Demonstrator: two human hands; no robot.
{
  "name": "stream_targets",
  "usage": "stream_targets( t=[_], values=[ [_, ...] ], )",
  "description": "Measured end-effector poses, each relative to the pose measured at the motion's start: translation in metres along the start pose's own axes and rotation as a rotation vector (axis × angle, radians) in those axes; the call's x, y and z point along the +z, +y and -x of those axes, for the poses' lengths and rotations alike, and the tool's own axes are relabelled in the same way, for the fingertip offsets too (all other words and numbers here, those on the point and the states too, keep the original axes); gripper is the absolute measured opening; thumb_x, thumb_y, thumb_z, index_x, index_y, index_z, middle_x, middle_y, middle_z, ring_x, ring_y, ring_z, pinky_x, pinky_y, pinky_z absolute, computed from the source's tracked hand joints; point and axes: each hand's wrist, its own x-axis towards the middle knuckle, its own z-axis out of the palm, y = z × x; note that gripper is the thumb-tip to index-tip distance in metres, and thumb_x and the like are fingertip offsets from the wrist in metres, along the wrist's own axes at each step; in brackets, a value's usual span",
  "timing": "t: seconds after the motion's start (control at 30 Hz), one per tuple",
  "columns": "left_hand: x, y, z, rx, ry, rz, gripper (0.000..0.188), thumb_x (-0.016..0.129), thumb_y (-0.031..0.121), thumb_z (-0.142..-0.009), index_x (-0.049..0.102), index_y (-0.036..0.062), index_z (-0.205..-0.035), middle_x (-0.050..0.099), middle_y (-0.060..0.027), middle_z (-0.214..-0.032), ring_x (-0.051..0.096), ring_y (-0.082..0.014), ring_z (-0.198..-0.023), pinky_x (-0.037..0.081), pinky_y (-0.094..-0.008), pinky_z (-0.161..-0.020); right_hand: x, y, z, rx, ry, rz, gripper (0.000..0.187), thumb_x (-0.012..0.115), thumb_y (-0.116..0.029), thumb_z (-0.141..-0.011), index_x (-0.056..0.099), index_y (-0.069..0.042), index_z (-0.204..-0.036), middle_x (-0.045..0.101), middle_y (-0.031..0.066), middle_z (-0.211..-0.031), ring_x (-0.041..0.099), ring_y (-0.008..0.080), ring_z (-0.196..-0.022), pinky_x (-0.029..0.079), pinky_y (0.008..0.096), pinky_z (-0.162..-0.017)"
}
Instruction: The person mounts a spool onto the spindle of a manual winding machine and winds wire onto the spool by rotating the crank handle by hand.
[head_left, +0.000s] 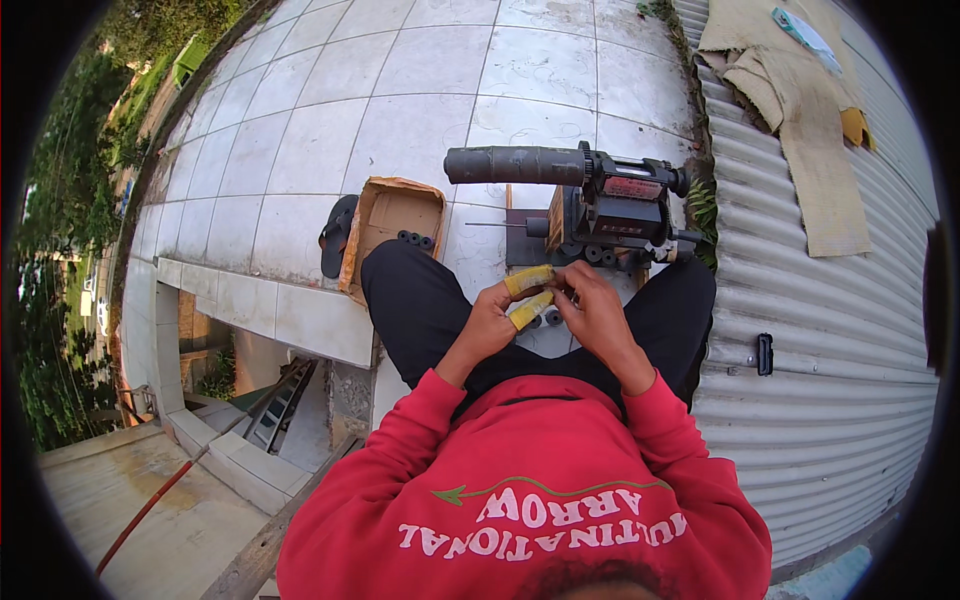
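Observation:
My left hand (pixel 490 318) is in front of my lap, with yellow wraps (pixel 530 281) around its thumb and index finger. My right hand (pixel 594 306) meets it fingertip to fingertip, its thumb and fingers pinched together. Whatever sits between the fingertips is too small to make out. Just beyond the hands stands a black machine (pixel 625 215) with a gear, a thick dark cylinder (pixel 515 165) reaching left and a thin rod (pixel 492 224). Small black rings or rolls (pixel 594 254) lie at its base, and more (pixel 553 318) show below my hands.
An open cardboard box (pixel 400 205) at my left holds several small black rolls (pixel 415 239). Dark slippers (pixel 338 236) lie beside it. Corrugated roofing (pixel 800 330) runs along the right, with cardboard sheets (pixel 825 180) and a small black part (pixel 765 354) on it. A ledge drops off at left.

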Motion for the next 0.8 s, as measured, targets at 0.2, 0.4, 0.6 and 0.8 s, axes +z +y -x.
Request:
stream_targets(
  t=[0.2, 0.4, 0.6, 0.8],
  values=[
    [0.016, 0.032, -0.013, 0.094, 0.099, 0.116, 0.041, 0.071, -0.004, -0.100, 0.064, -0.0047, -0.141, 0.075, -0.0106, -0.129, 0.072, -0.0171, -0.119, 0.056, -0.0312, -0.106, -0.036, -0.033, -0.009, -0.100, 0.152, -0.102, 0.012, 0.075, -0.005, -0.095, 0.073, 0.000, -0.107, 0.068, 0.0129, -0.096, 0.072, 0.0297, -0.086, 0.054, 0.0383, -0.074],
    [0.028, 0.045, -0.018, 0.204, 0.228, 0.103, 0.041, 0.071, -0.008, -0.099, 0.063, -0.0074, -0.140, 0.075, -0.0108, -0.125, 0.072, -0.0169, -0.117, 0.057, -0.0314, -0.105, -0.053, -0.047, -0.019, -0.166, 0.186, -0.078, 0.016, 0.077, -0.005, -0.096, 0.075, -0.001, -0.111, 0.070, 0.0110, -0.097, 0.070, 0.0259, -0.078, 0.053, 0.0346, -0.065],
    [0.035, 0.066, -0.024, 0.377, 0.378, 0.079, 0.041, 0.073, -0.007, -0.099, 0.063, -0.0083, -0.139, 0.076, -0.0116, -0.124, 0.073, -0.0164, -0.114, 0.057, -0.0323, -0.105, -0.093, -0.074, -0.069, -0.438, 0.491, 0.386, 0.030, 0.082, -0.018, -0.093, 0.076, -0.008, -0.120, 0.075, 0.0071, -0.109, 0.067, 0.0272, -0.116, 0.048, 0.0489, -0.103],
    [0.032, 0.066, -0.026, 0.384, 0.356, 0.086, 0.040, 0.074, -0.007, -0.098, 0.065, -0.0080, -0.137, 0.076, -0.0117, -0.125, 0.072, -0.0157, -0.114, 0.057, -0.0321, -0.105, -0.091, -0.054, -0.101, -0.413, 0.339, 0.523, 0.040, 0.085, -0.022, -0.088, 0.073, -0.012, -0.125, 0.076, 0.0036, -0.123, 0.061, 0.0257, -0.138, 0.021, 0.0602, -0.128]
  ],
)
